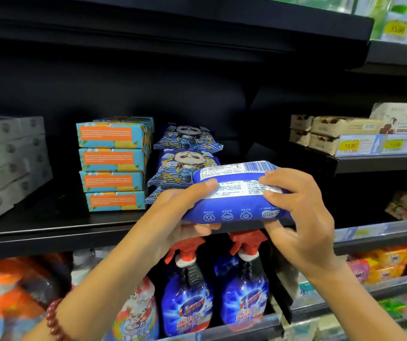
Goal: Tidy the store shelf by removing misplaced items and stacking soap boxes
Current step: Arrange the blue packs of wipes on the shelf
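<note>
At the far left of the black shelf (49, 232) sit grey boxes (5, 163), piled in a leaning stack. Next along stands the stack of blue-and-orange soap boxes (113, 166), four high at the front with more of the same behind it, lying flat and fairly squared up. Just beside it on the right is a pile of blue panda packs (185, 156), soft pouches heaped one on another.

On my left wrist I wear a dark red bead bracelet (54, 321). My left hand (170, 217) grips the left end of a blue soft pack (236, 193), thumb on top and fingers curled underneath. The pack is in the air in front of the shelf's front edge, low in front of the panda pile, with its white printed label and barcode facing up at me. My right hand (303, 212) clamps the pack's right end, fingers over the top and thumb below. So both hands are closed on the one pack, apart from each other at its two ends.

Below the pack, on the next shelf down, stand two blue spray bottles (187, 291) with red triggers. To the right, a neighbouring shelf carries beige boxes (333, 134) behind yellow price tags (350, 145).
</note>
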